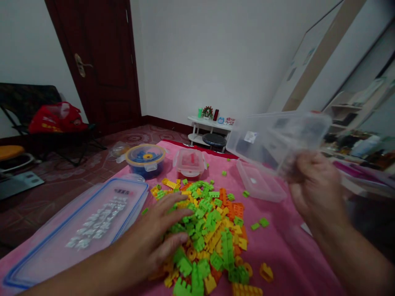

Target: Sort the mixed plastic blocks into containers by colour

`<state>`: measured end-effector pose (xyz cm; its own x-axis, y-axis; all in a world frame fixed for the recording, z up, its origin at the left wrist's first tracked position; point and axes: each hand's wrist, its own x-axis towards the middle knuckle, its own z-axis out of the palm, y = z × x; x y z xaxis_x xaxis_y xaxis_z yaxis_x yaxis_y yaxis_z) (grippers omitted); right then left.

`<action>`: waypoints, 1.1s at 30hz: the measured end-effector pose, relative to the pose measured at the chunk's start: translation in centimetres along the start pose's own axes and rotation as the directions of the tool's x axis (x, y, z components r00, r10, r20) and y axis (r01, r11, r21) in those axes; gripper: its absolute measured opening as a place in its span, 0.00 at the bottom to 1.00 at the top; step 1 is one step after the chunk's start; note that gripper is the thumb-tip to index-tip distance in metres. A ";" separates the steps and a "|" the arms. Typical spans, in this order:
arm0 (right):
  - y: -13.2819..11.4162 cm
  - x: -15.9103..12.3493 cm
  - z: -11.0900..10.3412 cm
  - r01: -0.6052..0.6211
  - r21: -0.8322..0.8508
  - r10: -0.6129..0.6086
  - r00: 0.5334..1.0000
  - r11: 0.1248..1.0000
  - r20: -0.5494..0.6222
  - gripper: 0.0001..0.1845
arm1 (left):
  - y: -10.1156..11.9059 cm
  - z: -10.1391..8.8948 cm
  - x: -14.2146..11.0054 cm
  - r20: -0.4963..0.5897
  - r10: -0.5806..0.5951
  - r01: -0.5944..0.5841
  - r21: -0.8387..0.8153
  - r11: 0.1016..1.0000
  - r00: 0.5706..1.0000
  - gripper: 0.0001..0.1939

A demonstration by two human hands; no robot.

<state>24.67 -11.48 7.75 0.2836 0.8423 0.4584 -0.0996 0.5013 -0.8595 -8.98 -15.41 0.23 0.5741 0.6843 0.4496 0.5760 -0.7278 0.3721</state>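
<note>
A heap of green, yellow and orange toy bricks (pixel 212 230) lies on a pink cloth (pixel 286 255). My left hand (pixel 160 234) rests flat on the heap's left side, fingers stretched out over the bricks. My right hand (pixel 314 185) is raised at the right, fingers closed on a clear plastic box (pixel 274 137) that it holds tilted in the air above the cloth. The box looks empty and is blurred by motion.
A large blue-rimmed lid (pixel 83 226) lies at the left. Behind the heap stand a round blue tub (pixel 145 158), a small clear box with red bricks (pixel 189 161) and a clear lid (pixel 261 183). A low white table (pixel 210 123), a dark door (pixel 98 61) and a chair (pixel 37 115) stand beyond.
</note>
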 end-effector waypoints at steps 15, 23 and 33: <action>9.2 6.3 -10.1 0.315 -0.925 0.123 0.948 -0.212 0.294 0.10 | 0.9 4.1 -2.8 0.041 0.218 -0.216 0.401 0.890 0.975 0.35; 8.1 5.5 -8.4 0.230 -0.934 0.110 0.972 -0.273 0.207 0.22 | 0.6 4.9 -2.8 0.007 0.222 -0.205 0.410 0.889 0.975 0.36; 19.4 13.0 1.9 0.222 -0.975 0.219 0.952 -0.018 0.213 0.20 | -1.8 8.0 -2.9 -0.070 0.264 -0.201 0.474 0.857 0.962 0.24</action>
<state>24.63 9.56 -2.60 0.0452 0.9540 0.2965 0.9945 -0.0149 -0.1036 -6.99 -15.70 -8.21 0.6638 0.4630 0.5874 0.6545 -0.7397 -0.1566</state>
